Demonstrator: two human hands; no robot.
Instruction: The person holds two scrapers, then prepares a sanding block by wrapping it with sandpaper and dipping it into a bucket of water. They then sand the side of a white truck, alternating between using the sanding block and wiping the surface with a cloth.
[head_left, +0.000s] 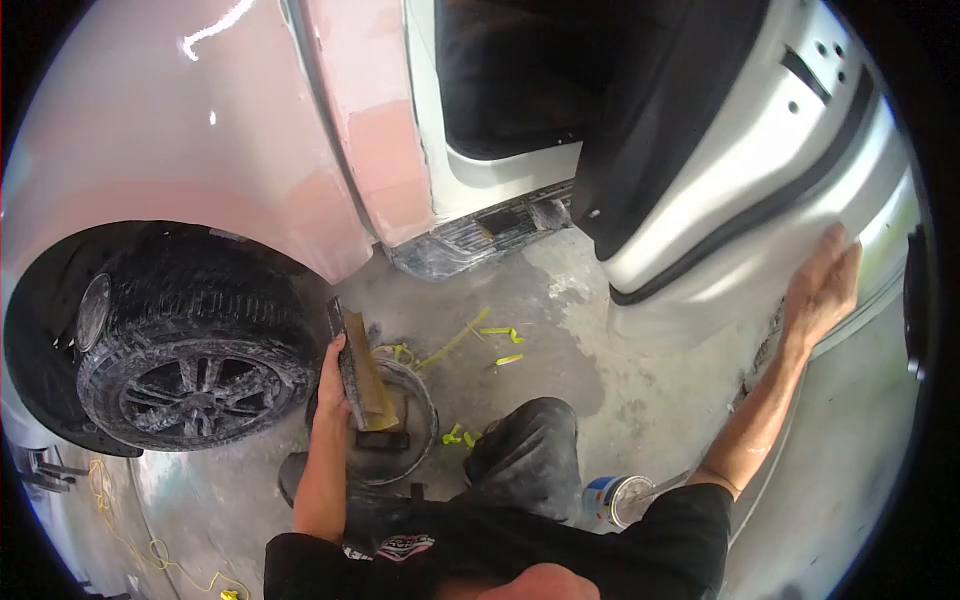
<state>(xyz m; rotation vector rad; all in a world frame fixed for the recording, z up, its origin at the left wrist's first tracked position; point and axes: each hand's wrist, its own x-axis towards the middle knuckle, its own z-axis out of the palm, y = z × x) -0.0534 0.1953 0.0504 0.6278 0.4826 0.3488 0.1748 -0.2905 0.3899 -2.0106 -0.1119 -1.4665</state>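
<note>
My left hand is closed around a long, dark sanding block with a tan sheet of sandpaper on its right side. It is held upright above a round bucket, in which a small dark block shows. At the right, my right hand lies along the edge of the open white car door, its fingers stretched out and holding nothing. Part of the palm side is hidden against the door.
A dusty wheel sits under the pink-patched fender on the left. Ahead is a dusty side step. Yellow tape scraps lie on the concrete floor. Near my knee stands an open can; a yellow cord trails lower left.
</note>
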